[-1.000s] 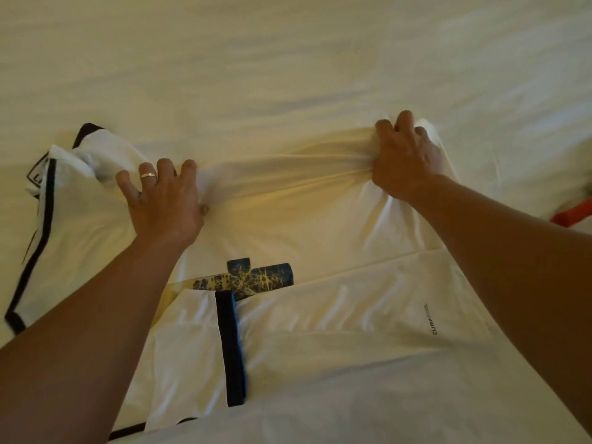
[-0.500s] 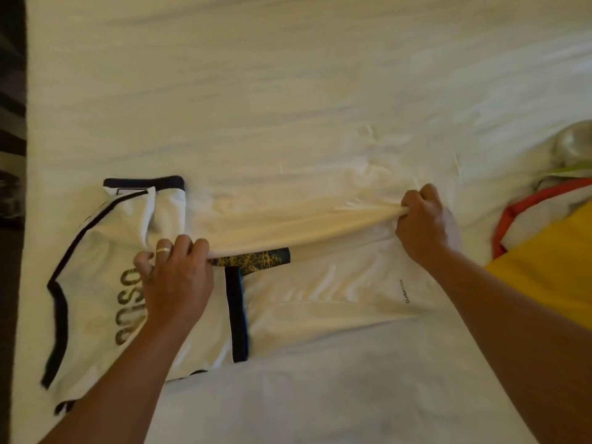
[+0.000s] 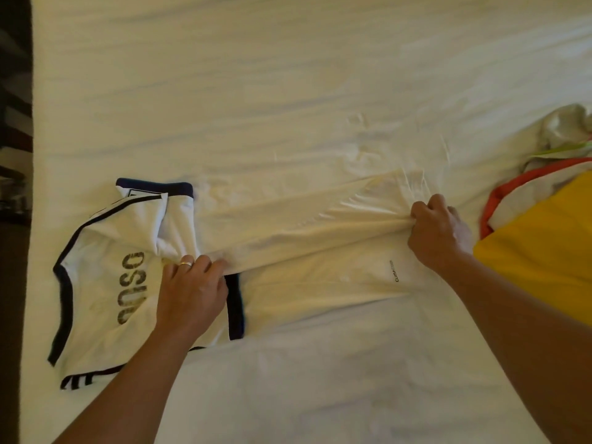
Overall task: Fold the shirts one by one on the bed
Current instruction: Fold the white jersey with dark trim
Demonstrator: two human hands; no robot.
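Note:
A white jersey with dark navy trim and gold lettering lies sideways on the bed, collar end to the left. Its far long side is doubled over toward me, forming a long fold across the middle. My left hand, wearing a ring, grips the folded edge near the shoulder, beside a navy sleeve cuff. My right hand pinches the same folded edge near the hem, and the cloth bunches under its fingers.
The white bed sheet stretches far beyond the jersey. At the right edge lies a pile of other clothes: a yellow shirt, a garment with orange-red trim and a pale one. The bed's left edge borders dark floor.
Both hands have drawn the jersey's far side toward me, laying it over the near half and covering the dark printed patch. The view has widened, showing the clothes pile.

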